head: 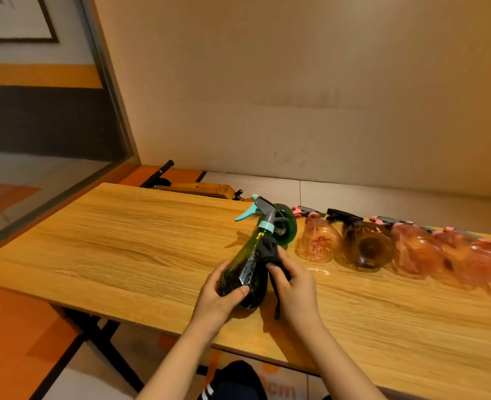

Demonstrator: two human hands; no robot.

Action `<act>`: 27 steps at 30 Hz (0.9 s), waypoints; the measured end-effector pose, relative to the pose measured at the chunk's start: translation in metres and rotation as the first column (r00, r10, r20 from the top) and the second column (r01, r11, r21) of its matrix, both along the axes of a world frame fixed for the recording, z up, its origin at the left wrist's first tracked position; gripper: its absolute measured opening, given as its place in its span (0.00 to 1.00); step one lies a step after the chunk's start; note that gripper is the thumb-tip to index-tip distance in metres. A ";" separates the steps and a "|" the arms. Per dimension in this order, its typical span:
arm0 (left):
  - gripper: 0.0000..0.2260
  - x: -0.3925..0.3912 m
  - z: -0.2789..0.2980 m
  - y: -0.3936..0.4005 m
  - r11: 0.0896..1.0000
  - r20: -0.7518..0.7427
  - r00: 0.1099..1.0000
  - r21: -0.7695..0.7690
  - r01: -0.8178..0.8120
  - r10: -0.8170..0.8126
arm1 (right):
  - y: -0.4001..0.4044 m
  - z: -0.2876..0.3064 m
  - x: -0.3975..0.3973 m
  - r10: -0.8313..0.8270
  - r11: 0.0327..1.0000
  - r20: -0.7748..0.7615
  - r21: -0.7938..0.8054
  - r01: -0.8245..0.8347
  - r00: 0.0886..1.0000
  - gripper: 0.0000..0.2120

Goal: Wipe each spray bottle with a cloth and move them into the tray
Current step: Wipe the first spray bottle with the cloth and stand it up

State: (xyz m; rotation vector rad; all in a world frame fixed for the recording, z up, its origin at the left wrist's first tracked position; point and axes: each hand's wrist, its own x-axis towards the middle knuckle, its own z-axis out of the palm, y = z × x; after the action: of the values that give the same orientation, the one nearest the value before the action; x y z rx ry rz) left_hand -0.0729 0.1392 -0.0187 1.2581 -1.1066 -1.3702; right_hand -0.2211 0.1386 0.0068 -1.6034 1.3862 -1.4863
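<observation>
Risks first. Holding the dark green spray bottle tilted above the wooden table, lower centre of the frame, nozzle aimed up toward centre. Faceted plastic possibly slick; slipping out of the one supporting palm looking likely if the wiping stroke pushes harder than the grip resists. Dropping from here meaning a knock on the table edge at bottom centre, or a roll to the floor.

Turquoise trigger lying just beside another green bottle behind it, centre of frame; swinging the held bottle risking a knock into that one, then into the row of pink bottles and the brown bottle running toward the right edge. Right end of that row blurring, count uncertain.

Trailing end of the dark cloth hanging below the right hand, possibly snagging or dragging.

No tray showing anywhere in frame; placing step calling for a look elsewhere, probably beyond the edges.

Hands. Left hand, lower centre, curling round the bottle's base, thumb pressing across the front face, gripping firmly. Right hand, just right of it, fingers closing on the cloth and pressing it against the bottle's side near the neck. Neither hand spreading wide; both occupied.
</observation>
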 end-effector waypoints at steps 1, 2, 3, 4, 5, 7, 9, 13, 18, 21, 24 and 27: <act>0.39 -0.006 -0.003 0.002 1.000 -0.036 0.999 -0.003 0.026 -0.026 | 0.003 -0.001 -0.002 0.004 0.999 -0.029 -0.036 -0.005 1.000 0.23; 0.37 -0.013 -0.004 0.003 0.998 -0.070 0.996 -0.007 0.058 -0.059 | 0.006 0.000 -0.006 -0.002 0.997 -0.062 -0.081 -0.003 0.998 0.24; 0.36 -0.020 -0.004 0.004 0.996 -0.094 0.991 -0.014 0.094 -0.094 | 0.009 0.001 -0.011 -0.014 0.992 -0.092 -0.129 0.002 0.996 0.25; 0.36 -0.028 -0.004 0.003 0.991 -0.101 0.986 -0.022 0.130 -0.132 | 0.010 0.003 -0.018 -0.036 0.985 -0.114 -0.170 0.016 0.993 0.26; 0.38 -0.037 -0.002 0.001 0.985 -0.090 0.981 -0.035 0.171 -0.173 | 0.011 0.005 -0.027 -0.059 0.980 -0.121 -0.195 0.035 0.991 0.26; 0.41 -0.059 0.004 -0.005 0.969 -0.028 0.970 -0.055 0.240 -0.242 | 0.012 0.007 -0.048 -0.100 0.978 -0.093 -0.193 0.081 0.991 0.26; 0.40 -0.081 0.008 -0.011 0.957 0.019 0.959 -0.065 0.283 -0.282 | 0.013 0.007 -0.067 -0.122 0.981 -0.065 -0.158 0.111 0.990 0.26; 0.35 -0.113 0.009 -0.021 0.941 0.022 0.944 -0.071 0.331 -0.330 | 0.017 0.008 -0.110 -0.197 0.976 0.059 -0.082 0.202 0.979 0.23; 0.34 -0.123 0.003 -0.028 0.922 0.009 0.932 -0.139 0.360 -0.363 | 0.010 0.021 -0.139 -0.290 0.945 -0.096 -0.187 0.269 0.952 0.25; 0.31 -0.121 -0.002 -0.030 0.913 -0.012 0.923 -0.152 0.378 -0.384 | -0.001 0.021 -0.141 -0.274 0.947 -0.306 -0.253 0.199 0.912 0.26; 0.30 -0.121 -0.003 -0.031 0.900 -0.038 0.908 -0.155 0.406 -0.417 | -0.002 0.011 -0.131 -0.213 0.967 -0.431 -0.218 0.128 0.877 0.29; 0.30 -0.119 -0.003 -0.032 0.894 -0.066 0.899 -0.151 0.421 -0.434 | 0.008 -0.002 -0.123 -0.229 0.965 -0.427 -0.221 0.144 0.875 0.29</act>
State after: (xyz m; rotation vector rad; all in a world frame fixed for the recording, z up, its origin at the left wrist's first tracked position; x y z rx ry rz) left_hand -0.1921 0.1071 -0.0213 0.8667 -1.4388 -1.6304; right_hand -0.3439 0.1462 0.0044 -2.0785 1.7398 -1.4388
